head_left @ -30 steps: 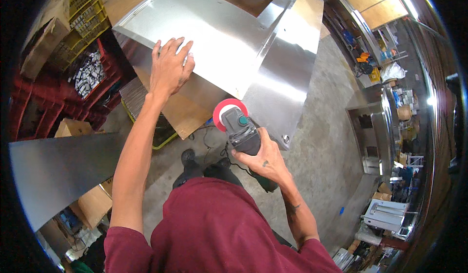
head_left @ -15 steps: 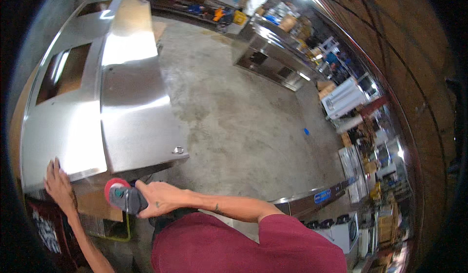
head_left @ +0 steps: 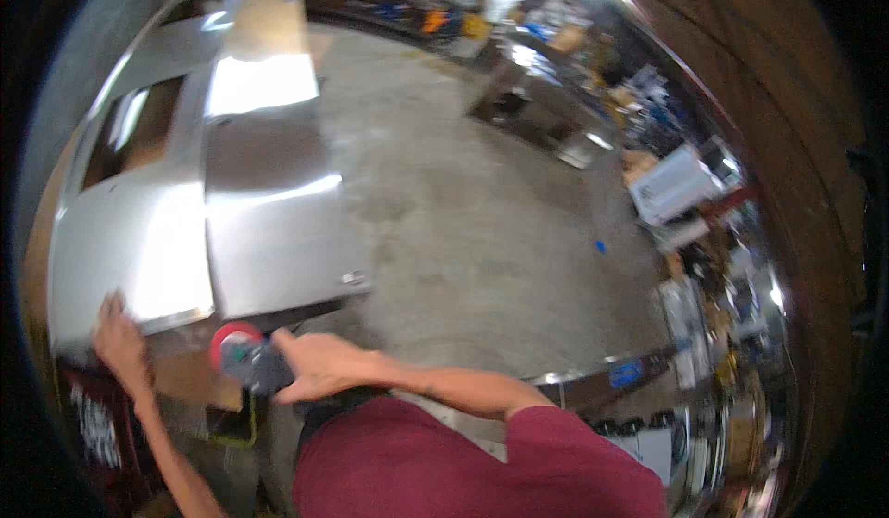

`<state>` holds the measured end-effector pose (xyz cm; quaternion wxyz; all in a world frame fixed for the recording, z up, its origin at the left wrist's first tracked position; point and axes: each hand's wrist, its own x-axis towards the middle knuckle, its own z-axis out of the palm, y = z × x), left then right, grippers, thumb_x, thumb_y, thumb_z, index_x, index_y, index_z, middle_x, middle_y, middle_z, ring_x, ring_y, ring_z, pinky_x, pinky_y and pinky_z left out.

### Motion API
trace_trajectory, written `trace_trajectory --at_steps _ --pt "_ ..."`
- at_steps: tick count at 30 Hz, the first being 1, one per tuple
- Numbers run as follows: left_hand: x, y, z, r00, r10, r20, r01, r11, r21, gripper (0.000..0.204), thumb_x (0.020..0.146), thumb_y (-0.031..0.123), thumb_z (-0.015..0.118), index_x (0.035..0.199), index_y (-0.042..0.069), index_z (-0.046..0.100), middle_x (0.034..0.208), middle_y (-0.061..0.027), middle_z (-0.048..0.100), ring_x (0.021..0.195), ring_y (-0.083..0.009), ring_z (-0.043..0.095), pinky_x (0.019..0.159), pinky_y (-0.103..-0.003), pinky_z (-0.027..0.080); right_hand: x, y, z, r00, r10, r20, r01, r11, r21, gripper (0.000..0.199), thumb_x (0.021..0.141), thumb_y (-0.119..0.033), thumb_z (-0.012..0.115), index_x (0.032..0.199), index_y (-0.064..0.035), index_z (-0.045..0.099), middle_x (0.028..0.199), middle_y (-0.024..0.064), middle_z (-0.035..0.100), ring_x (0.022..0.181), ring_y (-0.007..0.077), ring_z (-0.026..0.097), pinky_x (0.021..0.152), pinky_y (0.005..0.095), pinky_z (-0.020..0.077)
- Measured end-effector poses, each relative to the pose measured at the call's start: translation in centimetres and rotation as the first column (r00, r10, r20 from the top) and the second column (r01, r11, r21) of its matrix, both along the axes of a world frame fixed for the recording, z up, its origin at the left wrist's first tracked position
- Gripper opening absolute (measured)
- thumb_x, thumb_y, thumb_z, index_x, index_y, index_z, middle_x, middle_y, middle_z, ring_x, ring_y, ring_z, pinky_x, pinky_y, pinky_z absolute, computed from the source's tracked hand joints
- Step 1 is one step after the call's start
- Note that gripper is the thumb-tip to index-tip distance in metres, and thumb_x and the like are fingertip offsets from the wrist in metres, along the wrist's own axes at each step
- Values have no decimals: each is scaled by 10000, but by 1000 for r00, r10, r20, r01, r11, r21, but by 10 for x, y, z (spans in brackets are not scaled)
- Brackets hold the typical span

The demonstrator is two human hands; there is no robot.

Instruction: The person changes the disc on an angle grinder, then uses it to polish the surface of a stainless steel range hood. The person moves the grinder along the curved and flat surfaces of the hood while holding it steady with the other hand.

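Observation:
My right hand (head_left: 326, 366) is closed round the dark body of a handheld power sander (head_left: 263, 368). Its round red pad (head_left: 225, 337) faces the near edge of the steel work, with a small gap in between. At far left, my left hand (head_left: 122, 344) rests with stretched fingers on the near edge of a shiny stainless steel panel (head_left: 97, 240); blur softens the fingertips. That panel has rectangular cut-outs farther up. Right beside it lies a second long steel sheet (head_left: 269, 245), which has a small metal fitting (head_left: 353, 278) near its close corner.
Cardboard (head_left: 199, 376) sits below the panel's near edge. Across the concrete floor (head_left: 463, 222) stands a steel cabinet (head_left: 537, 101). Cluttered shelves (head_left: 389, 4) line the back. A white appliance (head_left: 673, 185) and piled goods stand along the right, and a blue scrap (head_left: 600, 247) lies on the floor.
The whole view has shifted slightly, so the scene sits farther right, with more blur. Both hands keep nearly the same places against the steel; the sander stays in my right hand.

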<state>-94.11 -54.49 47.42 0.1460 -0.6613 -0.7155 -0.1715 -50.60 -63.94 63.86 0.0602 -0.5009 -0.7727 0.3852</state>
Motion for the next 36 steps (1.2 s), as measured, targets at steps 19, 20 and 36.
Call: trace_trajectory --at_steps 19,20,36 --pt "67 -25 90 984 10 179 -27 995 97 469 1145 305 472 1545 140 653 1587 -153 596 1522 -357 513 1334 -628 234 -2 10 23 996 -5 91 14 995 -103 786 781 -554 874 1223 39 606 996 302 758 931 450 774 832 513 582" --pt "69 -25 90 984 11 179 -29 995 96 466 1142 302 476 1541 140 655 1586 -152 597 1521 -356 514 1332 -628 238 -1 10 21 995 -10 95 20 994 -109 789 776 -556 873 1220 39 606 996 300 758 934 449 774 832 513 582" --pt "67 -31 98 972 -1 233 -14 998 64 518 1103 331 518 1557 118 648 1601 -180 588 1542 -387 492 1345 -638 215 0 13 8 999 -2 54 7 996 -91 790 798 -576 882 1221 33 607 1003 292 774 926 422 798 846 509 611"
